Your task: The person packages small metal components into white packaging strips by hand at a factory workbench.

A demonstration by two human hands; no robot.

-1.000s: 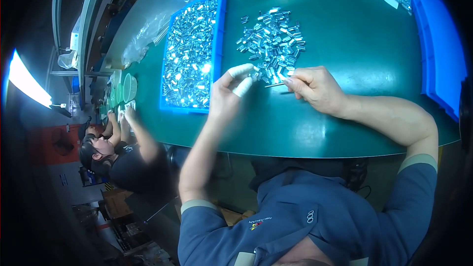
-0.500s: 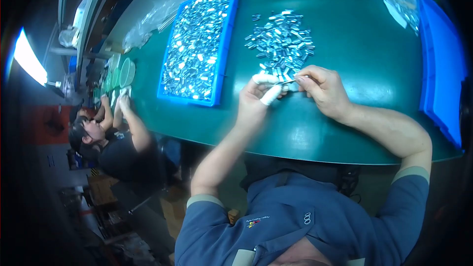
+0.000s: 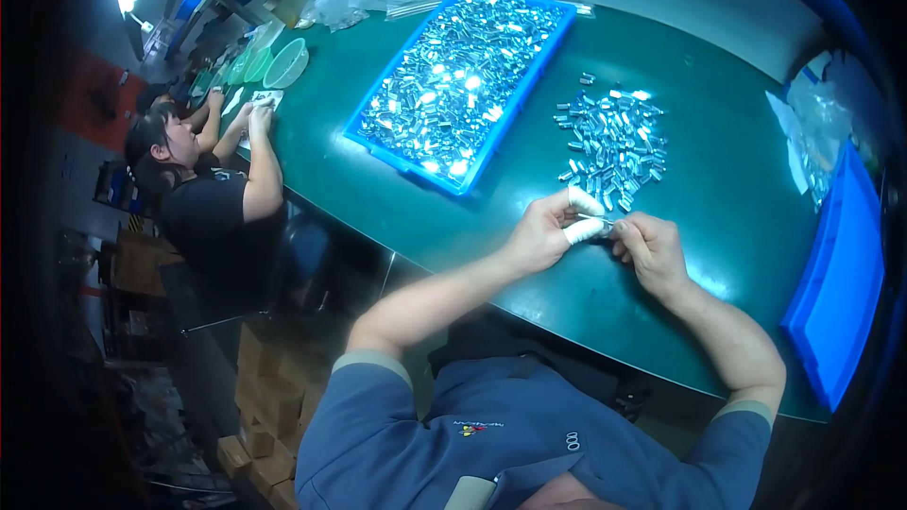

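Observation:
My left hand [image 3: 546,234] wears white finger cots [image 3: 584,229] on its thumb and forefinger. Between those fingertips it pinches a small shiny metal piece [image 3: 607,222]. Close against it, my right hand [image 3: 656,253] has thumb and forefinger pressed together at the piece's right end. What the right fingers hold, if anything, is too small to make out. Just beyond both hands lies a loose pile of small silvery metal pieces [image 3: 619,137] on the green table [image 3: 397,212].
Left of the pile, a blue tray [image 3: 470,179] is full of similar metal pieces. An empty-looking blue bin [image 3: 836,288] stands at the right edge, beside clear plastic bags [image 3: 820,118]. Farther left, a co-worker [image 3: 213,175] sits at the table near green baskets [image 3: 285,63].
The whole view has turned and shifted, so the tray, pile and hands appear farther right. My hands stay together at the pile's near side, fingers still pinched.

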